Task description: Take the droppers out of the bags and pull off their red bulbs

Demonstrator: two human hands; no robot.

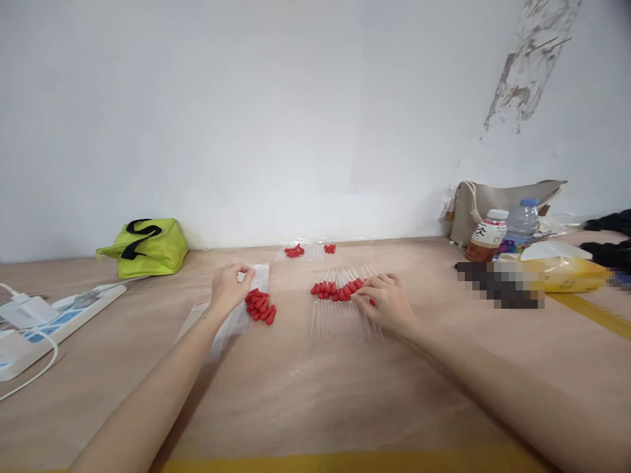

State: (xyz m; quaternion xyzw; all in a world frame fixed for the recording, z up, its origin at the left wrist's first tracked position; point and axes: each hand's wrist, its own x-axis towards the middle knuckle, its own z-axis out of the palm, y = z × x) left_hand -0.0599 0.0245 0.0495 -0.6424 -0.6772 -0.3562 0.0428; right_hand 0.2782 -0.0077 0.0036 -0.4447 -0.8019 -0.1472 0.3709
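My left hand (229, 286) is closed in a pinch, thumb and forefinger together above clear plastic bags (261, 279); what is between the fingertips, if anything, is too small to make out. Just right of it lies a pile of red rubber bulbs (260, 306). In the middle, glass droppers with red bulbs (338, 290) lie in a row, their tubes fanned away from me. More thin clear tubes (340, 322) lie on this side of them. My right hand (389, 301) is at the row's right end, fingers closed on a dropper's red bulb, partly hidden.
Farther back by the wall, a clear bag (309, 251) lies near two small groups of red bulbs. A yellow-green bag (152, 249) and a power strip (73, 318) are at left. Bottles (488, 234), a grey bag (461, 217) and a yellow packet (566, 274) stand at right.
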